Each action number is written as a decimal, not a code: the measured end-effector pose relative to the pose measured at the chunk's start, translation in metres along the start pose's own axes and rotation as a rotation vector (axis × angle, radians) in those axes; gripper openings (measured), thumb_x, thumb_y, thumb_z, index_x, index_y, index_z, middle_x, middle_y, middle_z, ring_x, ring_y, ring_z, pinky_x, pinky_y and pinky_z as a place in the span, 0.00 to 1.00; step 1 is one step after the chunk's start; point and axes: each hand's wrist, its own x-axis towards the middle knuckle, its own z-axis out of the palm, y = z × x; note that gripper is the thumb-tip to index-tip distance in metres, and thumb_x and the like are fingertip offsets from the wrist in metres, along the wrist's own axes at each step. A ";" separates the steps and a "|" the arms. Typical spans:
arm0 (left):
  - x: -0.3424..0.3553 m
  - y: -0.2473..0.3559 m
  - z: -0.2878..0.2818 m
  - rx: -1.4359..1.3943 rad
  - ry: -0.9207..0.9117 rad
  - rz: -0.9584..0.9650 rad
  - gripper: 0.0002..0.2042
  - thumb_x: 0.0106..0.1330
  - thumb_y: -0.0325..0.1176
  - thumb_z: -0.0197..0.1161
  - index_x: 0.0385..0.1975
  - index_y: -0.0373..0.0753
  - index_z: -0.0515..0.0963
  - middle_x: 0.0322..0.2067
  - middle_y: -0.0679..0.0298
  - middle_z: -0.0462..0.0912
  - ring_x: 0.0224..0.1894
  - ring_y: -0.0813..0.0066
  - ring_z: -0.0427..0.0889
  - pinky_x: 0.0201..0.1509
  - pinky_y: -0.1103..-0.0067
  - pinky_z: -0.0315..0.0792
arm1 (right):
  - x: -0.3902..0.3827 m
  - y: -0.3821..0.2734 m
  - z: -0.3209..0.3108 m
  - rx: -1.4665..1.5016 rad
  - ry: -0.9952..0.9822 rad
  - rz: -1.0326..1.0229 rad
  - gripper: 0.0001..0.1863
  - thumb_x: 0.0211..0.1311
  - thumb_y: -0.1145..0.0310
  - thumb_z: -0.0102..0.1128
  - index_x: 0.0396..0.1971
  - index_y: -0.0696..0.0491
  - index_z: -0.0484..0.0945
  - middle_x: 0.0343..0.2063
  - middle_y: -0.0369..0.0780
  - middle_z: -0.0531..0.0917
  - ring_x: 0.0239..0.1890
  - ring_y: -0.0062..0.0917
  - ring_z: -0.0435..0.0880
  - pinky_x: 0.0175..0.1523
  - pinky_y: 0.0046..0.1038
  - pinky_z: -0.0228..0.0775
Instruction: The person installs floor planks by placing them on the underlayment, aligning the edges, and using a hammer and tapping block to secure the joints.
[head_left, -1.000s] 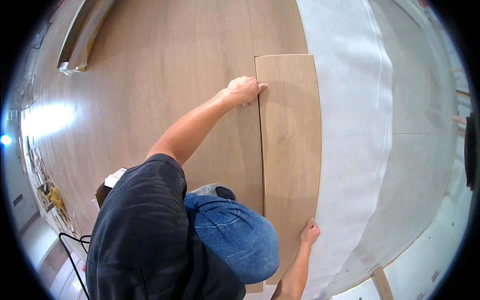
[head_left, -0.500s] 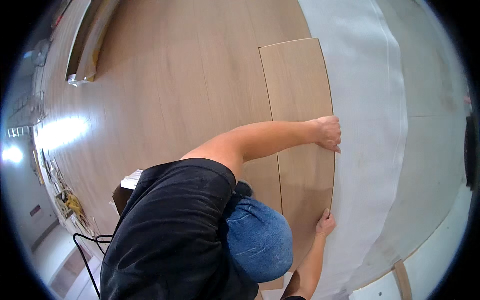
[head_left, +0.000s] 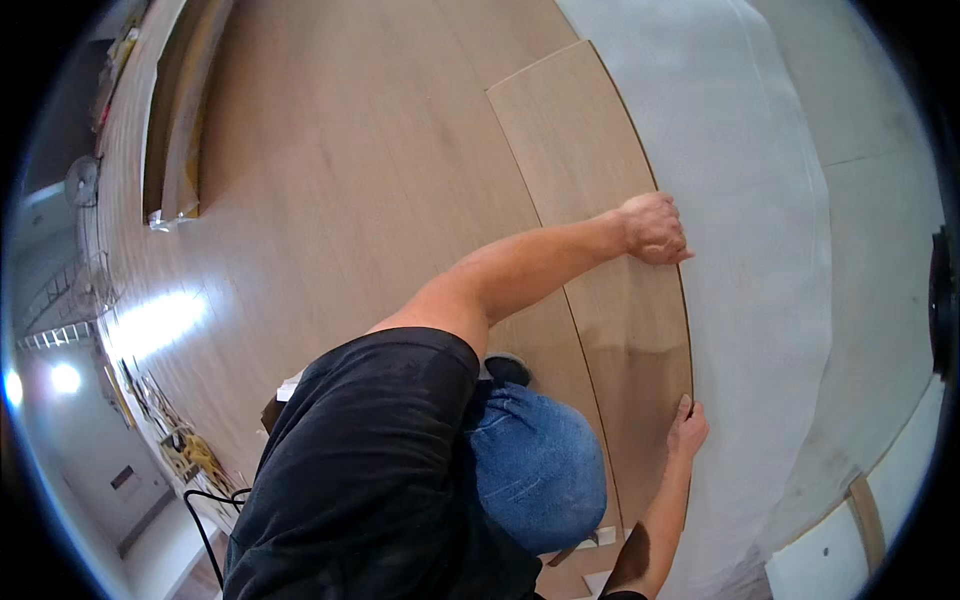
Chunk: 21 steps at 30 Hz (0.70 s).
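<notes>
A long light wood-look floor plank [head_left: 630,350] lies along the edge of the laid planks, with a thin dark seam between them. My left hand [head_left: 655,230] is closed over the plank's outer long edge, its fingers curled and largely hidden. Nearer to me, my right hand [head_left: 687,430] grips the same edge, thumb on top and fingers underneath. Both hands stay on the side toward the white underlay sheet [head_left: 750,300]. My knee in blue jeans [head_left: 535,465] is bent beside the plank.
Laid wood-look flooring [head_left: 330,170] spreads to the left. A long open carton [head_left: 180,120] rests on it at the far left. Behind me at the left are a black cable [head_left: 205,520] and a cluttered pile with yellow items [head_left: 200,455]. Bare grey floor [head_left: 880,270] borders the underlay.
The view has turned, so the plank now slants more. Both hands remain on its outer edge. The seam against the laid floor looks thinner at the far end.
</notes>
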 end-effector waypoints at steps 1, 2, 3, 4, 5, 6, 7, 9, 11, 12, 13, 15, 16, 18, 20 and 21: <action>-0.002 -0.002 0.000 -0.002 0.001 -0.010 0.27 0.75 0.50 0.50 0.11 0.47 0.77 0.21 0.65 0.84 0.29 0.60 0.80 0.44 0.68 0.72 | -0.006 0.005 -0.001 0.021 -0.016 0.003 0.29 0.73 0.44 0.52 0.31 0.60 0.78 0.26 0.55 0.81 0.30 0.55 0.78 0.36 0.48 0.69; -0.003 -0.004 0.001 -0.005 -0.001 -0.017 0.27 0.75 0.50 0.50 0.12 0.47 0.77 0.21 0.65 0.84 0.30 0.60 0.80 0.43 0.68 0.72 | -0.014 0.020 -0.003 0.055 -0.014 0.009 0.27 0.73 0.45 0.52 0.34 0.59 0.78 0.28 0.55 0.81 0.31 0.55 0.79 0.38 0.47 0.69; -0.002 -0.004 0.005 -0.016 -0.002 -0.018 0.27 0.76 0.50 0.50 0.12 0.47 0.78 0.22 0.65 0.84 0.30 0.60 0.80 0.43 0.68 0.72 | -0.026 0.040 -0.006 0.083 -0.011 0.025 0.26 0.73 0.46 0.53 0.37 0.59 0.79 0.29 0.56 0.81 0.32 0.54 0.79 0.39 0.47 0.70; 0.000 -0.007 0.005 -0.024 -0.010 -0.023 0.27 0.76 0.51 0.48 0.13 0.47 0.78 0.23 0.65 0.85 0.31 0.60 0.80 0.45 0.67 0.72 | -0.039 0.054 -0.021 0.105 -0.122 0.138 0.26 0.73 0.47 0.53 0.38 0.61 0.80 0.31 0.57 0.82 0.35 0.53 0.81 0.42 0.46 0.71; 0.006 -0.006 0.006 -0.047 -0.012 -0.007 0.28 0.77 0.51 0.46 0.15 0.47 0.79 0.24 0.65 0.85 0.33 0.59 0.81 0.46 0.66 0.73 | -0.049 0.086 -0.027 0.070 -0.150 0.203 0.27 0.73 0.48 0.52 0.38 0.62 0.80 0.32 0.58 0.82 0.35 0.52 0.81 0.42 0.46 0.71; 0.019 -0.001 0.004 0.110 -0.285 -0.077 0.28 0.78 0.53 0.44 0.17 0.47 0.81 0.25 0.66 0.86 0.35 0.58 0.82 0.48 0.64 0.74 | -0.073 0.116 -0.030 0.030 -0.189 0.290 0.28 0.73 0.48 0.52 0.37 0.63 0.80 0.32 0.58 0.82 0.35 0.52 0.81 0.43 0.46 0.71; 0.014 0.007 0.003 0.086 -0.275 -0.240 0.29 0.78 0.54 0.42 0.19 0.47 0.80 0.25 0.65 0.85 0.36 0.57 0.83 0.47 0.62 0.74 | -0.072 0.112 -0.041 -0.020 -0.279 0.311 0.30 0.72 0.46 0.51 0.35 0.64 0.80 0.33 0.58 0.82 0.36 0.53 0.81 0.43 0.46 0.71; -0.008 -0.025 0.026 0.052 0.006 -0.022 0.20 0.74 0.50 0.52 0.25 0.46 0.81 0.29 0.63 0.86 0.35 0.57 0.84 0.41 0.60 0.77 | -0.063 0.086 -0.044 -0.113 -0.275 0.248 0.32 0.73 0.43 0.47 0.38 0.63 0.80 0.37 0.58 0.82 0.43 0.57 0.79 0.49 0.52 0.69; -0.017 -0.041 0.030 0.291 -0.037 -0.043 0.13 0.72 0.44 0.58 0.27 0.45 0.79 0.26 0.61 0.84 0.29 0.58 0.82 0.39 0.65 0.77 | -0.070 0.067 -0.033 -0.034 -0.037 0.234 0.27 0.74 0.46 0.46 0.44 0.59 0.78 0.44 0.55 0.83 0.47 0.55 0.78 0.52 0.51 0.69; -0.001 -0.030 0.017 0.302 -0.149 -0.076 0.16 0.75 0.46 0.53 0.33 0.46 0.84 0.36 0.61 0.89 0.43 0.61 0.85 0.51 0.64 0.77 | -0.072 0.091 -0.015 -0.061 -0.013 0.236 0.26 0.74 0.47 0.48 0.43 0.57 0.78 0.45 0.53 0.83 0.49 0.53 0.79 0.52 0.49 0.70; -0.005 -0.036 0.016 0.378 -0.182 -0.147 0.17 0.75 0.46 0.52 0.33 0.45 0.84 0.35 0.61 0.88 0.41 0.59 0.84 0.51 0.63 0.76 | -0.074 0.084 -0.005 0.000 0.082 0.221 0.25 0.74 0.47 0.48 0.44 0.57 0.79 0.44 0.51 0.83 0.48 0.50 0.80 0.54 0.48 0.70; -0.005 -0.063 0.018 0.424 -0.256 -0.064 0.18 0.78 0.47 0.49 0.36 0.44 0.82 0.34 0.59 0.86 0.39 0.56 0.82 0.52 0.63 0.76 | -0.073 0.082 0.016 -0.041 0.088 0.255 0.25 0.74 0.46 0.49 0.46 0.55 0.80 0.43 0.49 0.84 0.49 0.45 0.80 0.58 0.47 0.69; -0.014 -0.070 0.027 0.359 -0.048 -0.013 0.20 0.80 0.47 0.45 0.37 0.43 0.81 0.35 0.57 0.86 0.39 0.53 0.82 0.53 0.62 0.75 | -0.071 0.075 0.017 -0.052 0.068 0.278 0.26 0.74 0.45 0.49 0.48 0.54 0.81 0.43 0.48 0.84 0.49 0.44 0.80 0.59 0.46 0.68; -0.005 -0.056 0.010 0.422 -0.175 -0.113 0.19 0.79 0.48 0.46 0.39 0.42 0.81 0.36 0.56 0.86 0.42 0.49 0.83 0.54 0.61 0.75 | -0.071 0.062 0.014 0.006 0.065 0.303 0.29 0.75 0.43 0.46 0.46 0.56 0.82 0.45 0.47 0.85 0.50 0.42 0.80 0.60 0.50 0.66; -0.017 -0.097 0.032 0.489 -0.113 0.114 0.22 0.80 0.49 0.44 0.45 0.39 0.81 0.47 0.54 0.84 0.52 0.51 0.80 0.62 0.58 0.69 | -0.072 0.057 0.032 0.015 0.229 0.315 0.30 0.75 0.43 0.45 0.38 0.57 0.82 0.39 0.47 0.84 0.48 0.42 0.80 0.58 0.46 0.68; -0.015 -0.107 0.022 0.549 -0.331 -0.118 0.22 0.80 0.49 0.43 0.52 0.40 0.80 0.51 0.55 0.83 0.56 0.54 0.78 0.64 0.60 0.69 | -0.063 0.044 0.026 0.010 0.123 0.337 0.32 0.76 0.42 0.43 0.41 0.57 0.83 0.42 0.48 0.84 0.50 0.43 0.80 0.61 0.46 0.67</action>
